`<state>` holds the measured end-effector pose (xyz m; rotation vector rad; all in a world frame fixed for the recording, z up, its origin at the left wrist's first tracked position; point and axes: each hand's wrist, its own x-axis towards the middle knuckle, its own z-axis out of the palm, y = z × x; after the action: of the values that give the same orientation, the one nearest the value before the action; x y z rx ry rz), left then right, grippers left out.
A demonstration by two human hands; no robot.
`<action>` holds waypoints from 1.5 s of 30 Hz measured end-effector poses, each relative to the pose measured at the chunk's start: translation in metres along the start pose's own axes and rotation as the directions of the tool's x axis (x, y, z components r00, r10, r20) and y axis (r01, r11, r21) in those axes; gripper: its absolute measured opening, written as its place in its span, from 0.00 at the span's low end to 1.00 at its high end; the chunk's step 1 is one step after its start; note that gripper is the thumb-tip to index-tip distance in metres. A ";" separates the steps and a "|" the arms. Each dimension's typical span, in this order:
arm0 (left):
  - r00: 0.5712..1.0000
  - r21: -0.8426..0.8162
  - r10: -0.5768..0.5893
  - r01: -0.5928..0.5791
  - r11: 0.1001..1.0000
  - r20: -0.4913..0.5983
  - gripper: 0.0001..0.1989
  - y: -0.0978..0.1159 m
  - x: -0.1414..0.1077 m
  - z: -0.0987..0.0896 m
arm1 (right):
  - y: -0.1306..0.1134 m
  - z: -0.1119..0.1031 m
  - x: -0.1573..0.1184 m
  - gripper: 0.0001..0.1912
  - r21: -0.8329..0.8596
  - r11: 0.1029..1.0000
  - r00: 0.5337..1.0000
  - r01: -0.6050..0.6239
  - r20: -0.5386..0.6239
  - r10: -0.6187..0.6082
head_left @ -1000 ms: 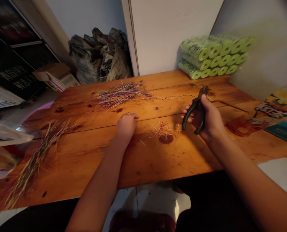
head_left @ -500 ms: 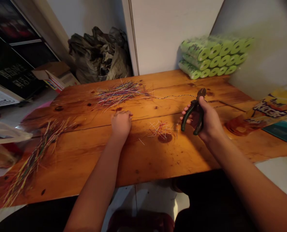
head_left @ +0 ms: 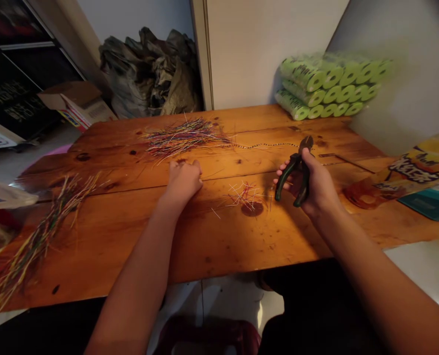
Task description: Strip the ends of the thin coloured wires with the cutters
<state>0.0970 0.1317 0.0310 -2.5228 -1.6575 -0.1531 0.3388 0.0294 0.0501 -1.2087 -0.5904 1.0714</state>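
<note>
In my right hand (head_left: 315, 180) is a pair of cutting pliers (head_left: 297, 170) with dark green handles, jaws pointing away from me. The handles stand somewhat spread. My left hand (head_left: 185, 178) rests low over the wooden table with curled fingers, and what they hold, if anything, is hidden. Just beyond it lies a bundle of thin multicoloured wires (head_left: 184, 138). A twisted dark-and-light strand (head_left: 258, 146) stretches from that bundle toward the plier jaws. Short wire offcuts (head_left: 244, 195) are scattered between my two hands.
A second wire bundle (head_left: 44, 236) lies at the table's left, by a plastic bag (head_left: 8, 195). On the right, an orange drink bottle (head_left: 400, 172) lies tilted over a teal object (head_left: 430, 203). Green-wrapped paper rolls (head_left: 326, 88) are stacked at the back of the table (head_left: 219, 246).
My left hand has turned slightly and lifted a little, its fingers still curled. The pliers stay in my right hand, almost unmoved. The view has shifted slightly.
</note>
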 end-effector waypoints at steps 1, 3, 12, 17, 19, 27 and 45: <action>1.000 -0.012 0.008 -0.009 1.000 -0.015 0.10 -0.001 0.000 0.001 | 0.000 0.000 0.001 0.20 -0.007 1.000 1.000 0.001 0.003 -0.001; 0.999 -0.034 0.017 -0.019 0.999 -0.047 0.11 -0.002 -0.001 0.003 | 0.001 0.001 0.001 0.20 -0.007 1.000 1.000 -0.008 0.002 0.008; 0.981 -0.143 0.007 -0.035 0.989 -0.192 0.09 0.005 -0.008 0.003 | 0.001 0.004 0.000 0.18 0.027 0.999 0.999 -0.042 -0.017 0.042; 0.983 -0.210 0.055 -0.092 0.973 -0.177 0.14 0.019 -0.004 0.019 | 0.002 0.005 0.001 0.20 0.029 0.999 0.999 -0.034 -0.024 0.035; 0.985 -0.250 0.027 -0.070 0.966 -0.169 0.13 0.022 -0.001 0.025 | 0.002 0.007 0.001 0.20 0.026 0.999 0.999 -0.032 -0.016 0.032; 0.984 -0.322 -0.013 -0.046 0.946 -0.177 0.06 0.021 0.007 0.031 | 0.002 0.011 0.001 0.18 0.007 0.999 0.999 -0.035 0.004 0.035; 0.781 -0.470 -0.004 -0.372 0.801 -0.625 0.10 0.031 -0.018 -0.004 | 0.017 0.041 -0.035 0.19 -0.437 0.899 0.867 0.039 0.462 0.187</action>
<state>0.1185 0.1020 0.0310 -2.5548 -1.1781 -1.4773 0.2842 0.0165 0.0515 -1.3474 -1.2449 1.3789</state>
